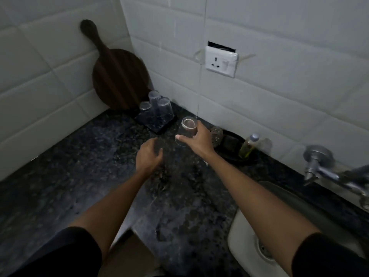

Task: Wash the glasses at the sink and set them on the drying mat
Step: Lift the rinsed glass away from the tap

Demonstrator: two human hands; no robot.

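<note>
Nearest the camera, two bare forearms in dark short sleeves reach out over the dark speckled counter [83, 176], with the sink [245, 234] at the near right. The right hand [197, 139] grips a clear glass [186, 132] in the air above the counter: the thumb lies across its near left side and the fingers wrap round its right side. The glass is held inverted and tilted, its long axis leaning away and to the right. The left hand [148, 156] hovers just left of it with loosely curled fingers, holding nothing. Three glasses [157, 105] stand upside down on the drying mat [154, 121], far left of the held one.
</note>
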